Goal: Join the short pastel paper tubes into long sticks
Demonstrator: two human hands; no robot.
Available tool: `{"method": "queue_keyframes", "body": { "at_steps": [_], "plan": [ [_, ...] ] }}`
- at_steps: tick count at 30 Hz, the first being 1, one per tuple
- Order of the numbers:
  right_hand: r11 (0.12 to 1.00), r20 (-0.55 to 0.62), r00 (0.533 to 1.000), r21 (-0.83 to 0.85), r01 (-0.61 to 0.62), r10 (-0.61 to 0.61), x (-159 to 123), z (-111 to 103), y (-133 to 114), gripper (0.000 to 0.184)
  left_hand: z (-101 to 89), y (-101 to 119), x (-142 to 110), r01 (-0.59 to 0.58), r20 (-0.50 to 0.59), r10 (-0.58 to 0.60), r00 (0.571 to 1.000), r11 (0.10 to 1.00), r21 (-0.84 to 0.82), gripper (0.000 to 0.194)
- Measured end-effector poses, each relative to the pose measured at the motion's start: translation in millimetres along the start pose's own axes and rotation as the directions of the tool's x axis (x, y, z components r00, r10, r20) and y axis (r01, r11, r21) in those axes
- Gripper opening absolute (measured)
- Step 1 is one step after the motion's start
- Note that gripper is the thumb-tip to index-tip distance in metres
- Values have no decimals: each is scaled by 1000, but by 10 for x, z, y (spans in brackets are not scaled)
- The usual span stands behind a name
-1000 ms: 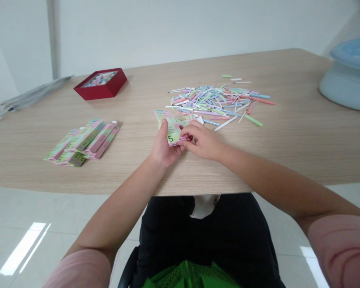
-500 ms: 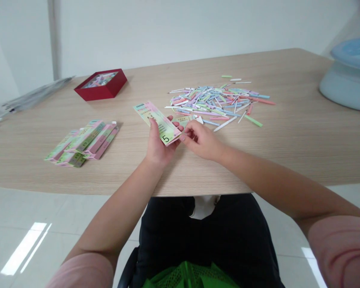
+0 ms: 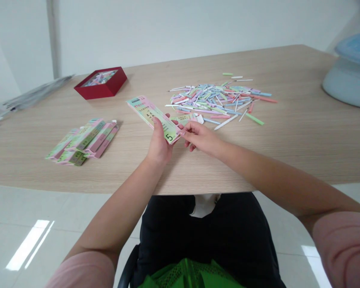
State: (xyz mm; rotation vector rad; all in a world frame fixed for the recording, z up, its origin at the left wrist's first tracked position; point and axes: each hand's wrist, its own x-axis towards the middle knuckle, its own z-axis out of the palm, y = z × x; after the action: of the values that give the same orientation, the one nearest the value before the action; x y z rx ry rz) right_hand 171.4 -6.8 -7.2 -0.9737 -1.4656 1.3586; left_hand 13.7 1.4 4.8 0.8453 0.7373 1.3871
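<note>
Carton [image 3: 144, 111] has swung further left in the left hand [image 3: 160, 147].

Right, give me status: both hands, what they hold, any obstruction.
Left hand holds long pink-green printed paper carton. Right hand at its near corner. Second pink-green printed carton just beyond. Nothing visibly in the way.

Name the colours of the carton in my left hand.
The carton is pink and green with dark lettering, clearest in the head view.

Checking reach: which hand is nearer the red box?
Left. The left hand is on the near side of the red box, to its right; the right hand is farther right.
</note>
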Motion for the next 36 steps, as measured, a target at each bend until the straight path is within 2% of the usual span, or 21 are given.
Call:
{"method": "queue_keyframes", "body": {
  "at_steps": [3,6,9,11,16,21,24,28,32,36],
  "plan": [
    [999,24,999,-11,-45,45,8,-3,13,31,39,1,-30,-37,-10,38,999,999,25,65],
    [997,23,998,-49,60,-59,3,-7,38,29,52,19,-38,-58,-31,58,998,998,8,64],
    [989,0,991,-64,137,-137,-11,0,47,26,45,49,-24,-25,-73,24,997,1000,-15,66],
    [994,-20,994,-46,104,-105,-20,7,36,24,36,61,-11,5,-75,-7,997,999,-33,67],
    [991,-16,998,117,-61,63,-34,9,-16,28,26,50,4,23,-53,-26,998,998,-56,62],
    [981,42,998,187,-46,39,-40,-12,-19,31,39,55,-6,52,-52,-53,997,998,-27,61],
    [978,70,998,206,-8,-6,-36,-16,-10,33,46,72,-12,77,-2,-77,997,995,-55,63],
    [973,68,992,213,92,-109,-33,-13,-18,37,40,87,-7,168,54,-164,985,981,-100,67],
    [971,98,969,109,214,-225,-43,-17,7,33,22,107,-1,266,57,-261,964,957,-112,75],
    [945,124,940,-33,325,-318,-69,-25,52,21,13,141,-6,322,50,-319,947,937,-137,78]
  ]
}}
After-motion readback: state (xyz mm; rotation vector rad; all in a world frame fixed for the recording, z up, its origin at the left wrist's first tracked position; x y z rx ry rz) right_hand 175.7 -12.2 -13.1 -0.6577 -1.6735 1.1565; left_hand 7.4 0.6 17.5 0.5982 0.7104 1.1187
